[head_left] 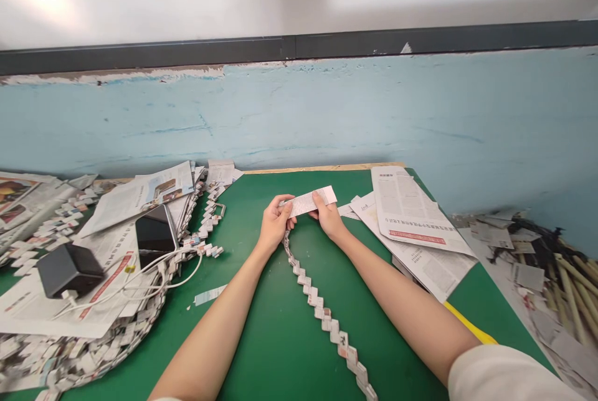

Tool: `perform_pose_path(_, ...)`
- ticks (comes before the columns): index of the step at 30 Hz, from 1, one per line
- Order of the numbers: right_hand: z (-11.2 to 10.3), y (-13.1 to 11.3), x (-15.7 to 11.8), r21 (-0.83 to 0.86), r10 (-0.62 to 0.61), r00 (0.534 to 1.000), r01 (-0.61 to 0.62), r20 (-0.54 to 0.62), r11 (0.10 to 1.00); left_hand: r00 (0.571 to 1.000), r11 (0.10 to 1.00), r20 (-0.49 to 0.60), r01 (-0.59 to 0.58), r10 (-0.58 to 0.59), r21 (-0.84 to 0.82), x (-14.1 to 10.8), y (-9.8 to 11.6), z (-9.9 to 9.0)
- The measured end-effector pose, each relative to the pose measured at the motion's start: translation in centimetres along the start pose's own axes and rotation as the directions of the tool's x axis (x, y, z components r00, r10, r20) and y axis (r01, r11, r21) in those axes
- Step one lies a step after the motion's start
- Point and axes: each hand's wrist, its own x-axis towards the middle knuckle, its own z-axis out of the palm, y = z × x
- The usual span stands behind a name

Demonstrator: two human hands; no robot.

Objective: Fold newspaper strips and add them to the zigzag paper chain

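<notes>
A strip of printed newspaper (304, 203) is stretched between my two hands, above the far middle of the green table. My left hand (275, 221) pinches its left end, thumb on top. Close to the strip's right end, my right hand (328, 214) grips it, also with the thumb on top. From under my left hand a zigzag chain of folded paper (322, 311) runs down the table toward me. Whether my left fingers also hold the chain's far end is hidden.
Left on the green table (261, 351) lie newspaper sheets, a phone (156, 236), a black charger block (70, 269) with a white cable, and piled paper chains (126, 342). Folded newspapers (415, 214) and a yellow object (469, 323) lie right. Paper scraps and rolled tubes (574, 295) sit beyond the right edge.
</notes>
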Motion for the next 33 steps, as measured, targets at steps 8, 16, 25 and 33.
perform_pose_path(8,0.06,0.12,0.15,0.015,-0.013,0.999,0.013,-0.034,1.000,0.998,0.998,0.054,-0.035,0.033,0.050,-0.25,0.12,0.27)
perform_pose_path(16,0.00,0.00,0.04,0.001,-0.024,1.000,0.024,-0.018,1.000,0.998,0.995,0.047,-0.038,0.034,0.097,-0.65,0.50,0.60)
perform_pose_path(25,0.03,-0.36,-0.10,-0.011,-0.033,0.999,0.033,0.008,0.999,0.999,0.994,0.036,-0.041,0.037,0.100,-0.52,0.32,0.46)
perform_pose_path(33,-0.12,-0.28,-0.11,-0.044,-0.055,0.998,0.057,0.027,0.997,0.998,0.994,0.035,-0.047,0.044,0.101,-0.54,0.22,0.45)
